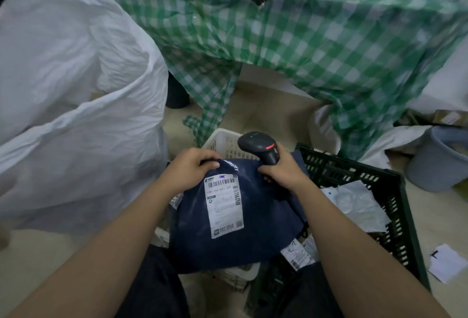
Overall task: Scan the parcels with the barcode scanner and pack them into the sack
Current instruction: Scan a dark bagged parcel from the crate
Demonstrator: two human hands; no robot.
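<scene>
Both bare forearms reach forward, the left hand (188, 168) pinching with curled fingers and thumb, the right hand (285, 168) just beside it, fingers wrapped tight.

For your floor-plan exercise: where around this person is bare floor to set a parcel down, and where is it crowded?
Bare floor lies below the white sack, and a strip runs between the checked tablecloth and white basket. Crowded: the dark crate, and the lap, where both hands hold the navy parcel.

- Both forearms are showing bare, with no sleeves reaching into view.
- The left hand (192, 168) and right hand (285, 169) are going ungloved.
- Dark trousers (157, 282) are covering the legs at lower centre.
</scene>
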